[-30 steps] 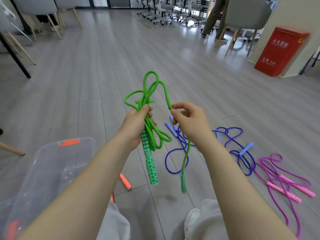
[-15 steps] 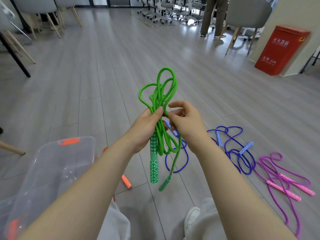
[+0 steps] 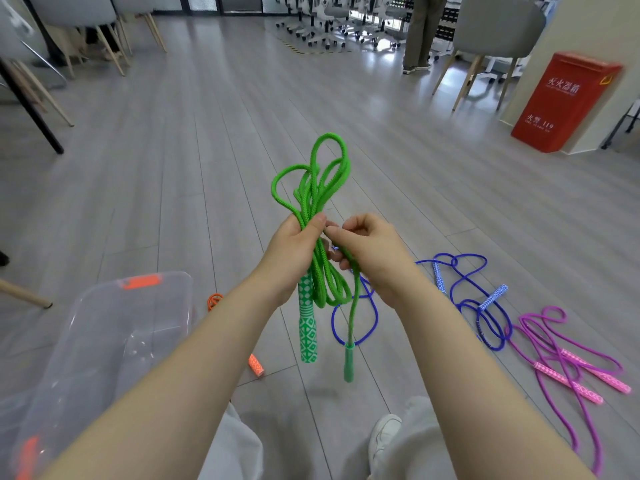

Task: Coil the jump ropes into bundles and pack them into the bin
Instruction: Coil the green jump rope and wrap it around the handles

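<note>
A wide room is being shown, floored in grey wood-look planks (image 3: 214, 140) that are running away toward the far wall. At the far left, grey chairs on pale wooden legs (image 3: 79, 32) are being seen beside a dark table leg. At the far middle, a cluster of white office chairs (image 3: 332, 19) is standing, and a person's trousered legs (image 3: 420, 29) are being shown next to a grey chair (image 3: 498, 26). At the far right, a red box with white lettering (image 3: 564, 102) is being leaned against a pale wall.

Near the middle, above the floor, the green jump rope (image 3: 318, 188) is being held up. Its gathered loops and one patterned handle are being gripped by the left hand (image 3: 294, 251), with the fingers clenched round the bundle. A single strand is being pinched by the fingers of the right hand (image 3: 374, 251), and the second green handle (image 3: 349, 363) is hanging from it.

On the floor at the near right, the blue jump rope (image 3: 467, 292) is lying loose, and the pink jump rope (image 3: 568, 358) is lying just beyond it to the right. At the near left, the clear plastic bin (image 3: 104, 327) with orange latches is standing, and an orange jump rope handle (image 3: 255, 364) is lying beside it. Pale trousers and a white shoe (image 3: 384, 434) are being seen at the near edge.
</note>
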